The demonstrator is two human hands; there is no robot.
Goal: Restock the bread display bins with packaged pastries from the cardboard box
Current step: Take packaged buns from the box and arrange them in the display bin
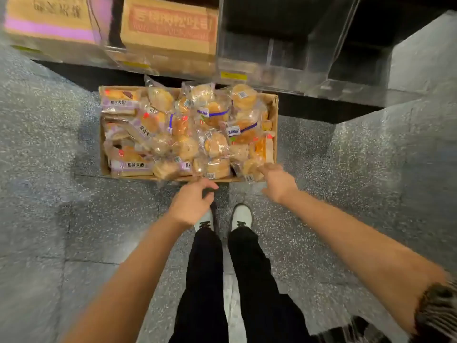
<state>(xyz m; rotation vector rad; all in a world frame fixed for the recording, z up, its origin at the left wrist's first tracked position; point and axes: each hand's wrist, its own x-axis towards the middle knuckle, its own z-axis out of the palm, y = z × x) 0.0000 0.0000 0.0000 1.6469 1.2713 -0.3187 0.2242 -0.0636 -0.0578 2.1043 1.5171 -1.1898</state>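
Note:
An open cardboard box (275,105) lies on the floor in front of my feet, heaped with several clear-wrapped pastries (212,112): round buns and purple-labelled slices. My left hand (191,203) hovers just short of the box's near edge, fingers loosely curled, holding nothing. My right hand (277,180) reaches over the near right corner, fingers extended toward a wrapped bun (248,167); whether it touches is unclear. Clear acrylic display bins (284,65) stand beyond the box, the right one looking empty.
Two closed cardboard cartons (170,23) sit behind the left acrylic fronts. A grey speckled wall or pillar (420,58) rises at the right. Speckled floor (61,169) surrounds the box. My shoes (241,216) stand just behind it.

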